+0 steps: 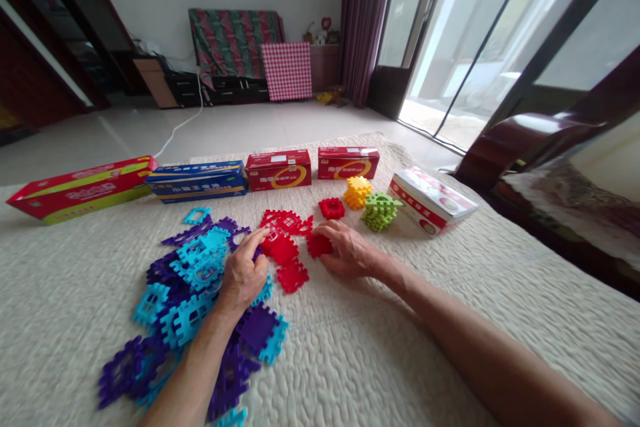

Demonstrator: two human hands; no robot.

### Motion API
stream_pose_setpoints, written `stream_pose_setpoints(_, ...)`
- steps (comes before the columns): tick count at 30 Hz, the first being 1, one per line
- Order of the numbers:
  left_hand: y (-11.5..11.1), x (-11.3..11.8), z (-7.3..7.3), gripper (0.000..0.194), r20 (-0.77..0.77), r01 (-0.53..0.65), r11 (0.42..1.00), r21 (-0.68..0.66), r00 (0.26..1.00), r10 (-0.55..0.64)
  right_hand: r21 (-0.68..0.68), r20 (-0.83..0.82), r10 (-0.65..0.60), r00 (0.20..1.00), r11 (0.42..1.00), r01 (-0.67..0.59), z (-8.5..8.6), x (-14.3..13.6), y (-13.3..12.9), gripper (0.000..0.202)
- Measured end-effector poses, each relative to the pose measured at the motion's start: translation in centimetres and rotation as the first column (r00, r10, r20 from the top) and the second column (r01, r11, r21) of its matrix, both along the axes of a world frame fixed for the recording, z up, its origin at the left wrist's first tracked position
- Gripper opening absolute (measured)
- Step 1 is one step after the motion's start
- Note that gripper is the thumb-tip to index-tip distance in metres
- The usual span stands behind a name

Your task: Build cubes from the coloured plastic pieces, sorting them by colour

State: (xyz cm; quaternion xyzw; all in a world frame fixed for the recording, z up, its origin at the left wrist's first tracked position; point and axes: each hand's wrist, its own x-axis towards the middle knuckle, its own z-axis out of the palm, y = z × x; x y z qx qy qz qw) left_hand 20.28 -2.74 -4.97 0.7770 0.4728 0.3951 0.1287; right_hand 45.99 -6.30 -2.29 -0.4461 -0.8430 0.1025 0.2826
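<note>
My right hand (346, 250) is closed on a solid red plastic building tile (317, 245) with notched edges, thumb and fingers along its right side. My left hand (245, 271) is bent over the right edge of the blue and purple pile, its fingertips at a red windowed tile (273, 233); the grip is partly hidden. Between the hands lie more red tiles (293, 275), some solid and some with window openings. Purple tiles (257, 328) and light blue tiles (203, 253) lie heaped around and under my left forearm.
A small red stack (332, 208), a yellow stack (358, 192) and a green stack (380, 211) stand beyond my right hand. Behind stand a long red box (90, 188), a blue box (197, 181), two red boxes (279, 171) and a white-topped box (431, 200), on a quilted cover (380, 347).
</note>
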Motion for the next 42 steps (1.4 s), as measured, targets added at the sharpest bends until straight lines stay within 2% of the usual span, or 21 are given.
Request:
stream_pose_setpoints(3,0.0,0.0,0.0,0.050,-0.001,0.008,1.000,-0.001,1.000,-0.008,0.075,-0.023,-0.021,1.000,0.997,0.022,0.3,0.6,0.6,0.043)
stream_pose_setpoints(6,0.1,-0.1,-0.1,0.049,-0.005,0.006,1.000,0.006,1.000,-0.006,0.146,0.001,-0.095,0.995,0.985,0.094,1.0,1.3,2.1,0.043)
stream_pose_setpoints(10,0.1,-0.1,-0.2,0.049,-0.020,0.001,1.000,0.013,1.000,-0.001,0.132,0.054,-0.215,0.975,0.969,0.207,1.7,1.7,4.5,0.040)
stream_pose_setpoints(13,0.1,-0.1,-0.3,0.048,-0.023,-0.001,1.000,0.025,1.000,0.001,0.110,0.089,-0.259,0.962,0.962,0.249,1.4,1.9,5.6,0.040)
stream_pose_setpoints(20,0.0,0.1,-0.2,0.049,-0.020,0.004,0.999,0.047,1.000,-0.003,0.220,0.051,-0.306,0.951,0.932,0.288,0.0,1.7,5.1,0.044)
stream_pose_setpoints(24,0.0,0.2,-0.1,0.049,-0.014,0.006,0.999,0.049,1.000,-0.005,0.194,0.040,-0.351,0.936,0.921,0.337,-0.6,0.9,4.7,0.045)
stream_pose_setpoints(30,0.0,0.1,-0.1,0.048,-0.010,0.002,0.998,0.058,1.000,-0.002,0.193,0.013,-0.341,0.940,0.923,0.332,-1.0,0.5,5.2,0.036)
stream_pose_setpoints(36,0.0,0.1,-0.2,0.049,-0.011,-0.002,0.999,0.052,1.000,0.003,0.222,-0.007,-0.356,0.934,0.911,0.349,-1.2,0.6,5.3,0.036)
stream_pose_setpoints(39,-0.1,0.3,-0.1,0.049,-0.026,-0.003,0.997,0.081,1.000,0.006,0.267,-0.022,-0.271,0.962,0.926,0.267,-0.9,-0.7,4.1,0.040)
stream_pose_setpoints(42,-0.2,0.4,0.2,0.048,-0.056,-0.003,0.993,0.116,0.998,0.010,0.223,-0.015,-0.149,0.989,0.964,0.149,-0.7,-2.9,2.4,0.038)
